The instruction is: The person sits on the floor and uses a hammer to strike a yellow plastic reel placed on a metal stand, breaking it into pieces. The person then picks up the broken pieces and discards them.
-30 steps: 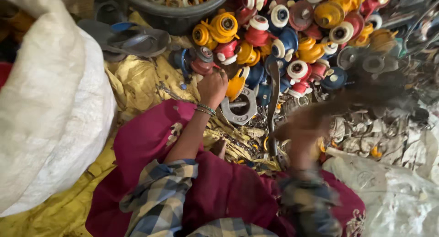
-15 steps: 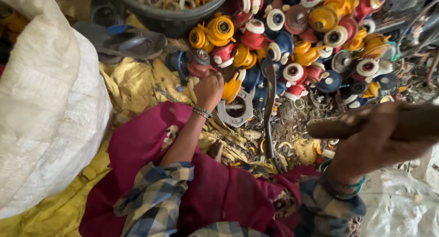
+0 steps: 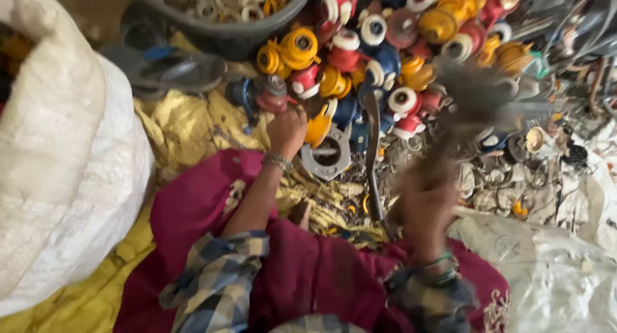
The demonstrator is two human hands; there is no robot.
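My left hand [image 3: 287,129] reaches forward over my dark pink lap and grips a yellow plastic part [image 3: 317,129] at the near edge of a heap of red, yellow, blue and white plastic caps [image 3: 385,57]. The part rests against a grey metal plate [image 3: 328,158]. My right hand [image 3: 425,204] is blurred with motion and is closed around a brown wooden-handled tool [image 3: 466,108], whose far end is smeared over the caps. Both wrists wear bangles and the sleeves are checked.
A big white sack [image 3: 64,166] fills the left. A dark basin [image 3: 225,34] of small rings stands at the top, a sandal [image 3: 160,66] beside it. A dark metal bar [image 3: 373,153] lies ahead. Yellow cloth [image 3: 193,124] and a white sheet [image 3: 546,269] cover the ground.
My right hand has swung the tool from lying sideways at the right up and forward towards the heap. My left hand has stayed on the yellow part.
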